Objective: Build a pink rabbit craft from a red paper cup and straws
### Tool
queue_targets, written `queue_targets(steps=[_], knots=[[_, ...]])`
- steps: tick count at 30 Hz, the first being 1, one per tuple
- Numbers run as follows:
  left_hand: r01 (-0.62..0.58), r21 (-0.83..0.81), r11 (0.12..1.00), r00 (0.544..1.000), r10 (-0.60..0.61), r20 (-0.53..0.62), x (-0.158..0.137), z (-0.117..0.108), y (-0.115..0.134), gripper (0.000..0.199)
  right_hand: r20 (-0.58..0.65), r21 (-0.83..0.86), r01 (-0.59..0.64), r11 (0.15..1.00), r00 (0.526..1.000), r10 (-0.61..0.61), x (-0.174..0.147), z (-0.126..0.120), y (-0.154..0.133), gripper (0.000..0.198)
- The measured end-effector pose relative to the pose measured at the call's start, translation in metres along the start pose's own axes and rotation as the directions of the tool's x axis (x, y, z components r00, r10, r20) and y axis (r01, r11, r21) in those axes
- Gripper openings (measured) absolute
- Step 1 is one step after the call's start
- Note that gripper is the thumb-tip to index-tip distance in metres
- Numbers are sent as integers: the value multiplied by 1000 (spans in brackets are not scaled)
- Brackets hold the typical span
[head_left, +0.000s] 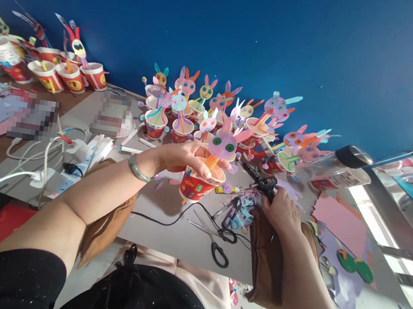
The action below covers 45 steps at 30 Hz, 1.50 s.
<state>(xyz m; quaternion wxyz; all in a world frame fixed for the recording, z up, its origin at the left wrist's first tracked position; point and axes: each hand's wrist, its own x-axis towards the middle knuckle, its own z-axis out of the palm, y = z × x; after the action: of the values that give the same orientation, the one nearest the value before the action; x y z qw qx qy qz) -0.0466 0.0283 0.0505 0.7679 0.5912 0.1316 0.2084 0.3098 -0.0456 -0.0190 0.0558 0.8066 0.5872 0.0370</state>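
Observation:
My left hand (194,158) grips a red patterned paper cup (199,185) by its rim, holding it above the grey table. A purple paper rabbit head (223,147) with pink ears and green eyes rises from the cup on an orange strip (211,162). On the right, my right hand (284,212) is closed on a black glue gun (265,185), its nozzle toward the back left; the fingers are partly hidden. Between the hands lie black-handled scissors (221,245) with open blades, a dark cable (164,223) and a heap of paper scraps (244,210).
Several finished rabbit cups (155,124) stand along the blue wall. More cups (72,77) are at the far left, near a white power strip (92,157) with cables. A clear bottle (330,163) stands at right, beside pink paper (342,223) and green paper shapes (353,265).

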Motion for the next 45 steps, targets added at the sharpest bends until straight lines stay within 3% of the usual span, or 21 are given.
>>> queue_targets(steps=[3,6,9,11,15,17,19,23,26,30,32,34,36,41,45], knots=[[11,7,1000,1000,-11,13,0,0,0,56,-18,-41,28,999,999,-29,-6,-15,0,46],[10,3,1000,1000,-10,28,1,1,1,59,-162,49,141,989,978,-131,-19,-42,-7,39],[18,0,1000,1000,-18,7,1,3,0,53,-418,329,430,841,865,-278,-38,-72,-27,24],[19,-11,1000,1000,-19,-18,1,3,-1,51,-559,404,568,717,774,-298,-49,-89,-46,16],[12,-56,998,999,-15,-40,2,1,-3,53,-690,463,698,547,671,-272,-57,-104,-81,8],[18,-68,997,999,-20,-27,2,1,-2,54,-723,482,720,500,649,-238,-53,-103,-90,5],[14,-75,997,1000,-16,-24,2,1,-1,53,-712,535,713,454,669,-213,-48,-97,-95,3],[-4,-66,998,998,0,-58,1,3,0,53,-610,705,626,333,775,-166,-39,-79,-100,3],[15,-85,996,997,-21,-69,2,4,-1,54,-542,794,560,236,828,-142,-35,-65,-102,5],[23,-135,991,994,-36,-99,4,3,-2,51,-398,899,425,111,895,-202,-33,-51,-101,17],[20,-169,985,993,-40,-112,5,4,-3,50,-302,941,335,42,892,-335,-32,-48,-101,28],[15,-197,980,992,-39,-117,7,4,-6,52,-243,965,260,-31,845,-477,-33,-45,-102,44],[-6,-207,978,992,-21,-128,9,6,-8,52,-240,970,225,-94,808,-539,-35,-43,-105,59],[-70,-220,973,985,32,-171,12,13,-13,52,-293,955,229,-190,836,-465,-48,-37,-118,84],[-100,-238,966,970,41,-241,13,18,-14,54,-376,925,333,-183,870,-319,-58,-31,-127,84]])
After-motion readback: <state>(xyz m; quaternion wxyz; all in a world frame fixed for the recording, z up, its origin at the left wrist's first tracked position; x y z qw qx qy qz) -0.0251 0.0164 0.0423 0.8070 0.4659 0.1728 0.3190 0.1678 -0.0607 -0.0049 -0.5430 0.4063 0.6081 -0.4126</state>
